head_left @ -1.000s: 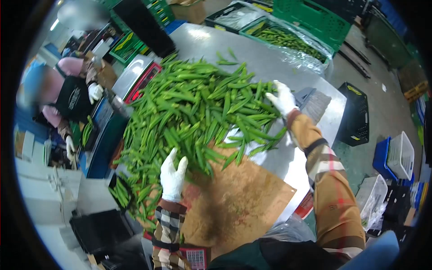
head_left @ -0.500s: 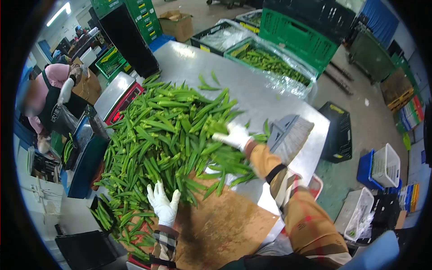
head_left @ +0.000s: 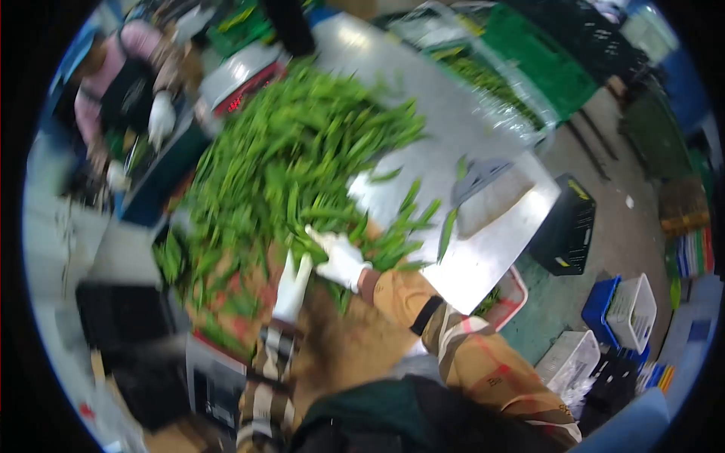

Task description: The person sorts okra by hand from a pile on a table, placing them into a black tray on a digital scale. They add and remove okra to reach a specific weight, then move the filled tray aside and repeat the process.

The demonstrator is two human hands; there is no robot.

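A big heap of green okra covers the metal table, blurred by motion. My right hand, in a white glove, is at the heap's near edge with okra pods between its thumb and fingers. Just left of it, my left hand, also gloved in white, points up at the okra with thumb and fingers apart. The two hands are close together over a brown board. Several loose pods lie right of my right hand.
A grey dustpan-like scoop lies on the metal table. Behind are a scale and a plastic-lined okra crate. At left, a co-worker wears white gloves. A black crate stands on the floor.
My right hand has moved left and nearer to me, beside my left hand, bringing okra along. Bare metal shows where pods lay. The view has shifted.
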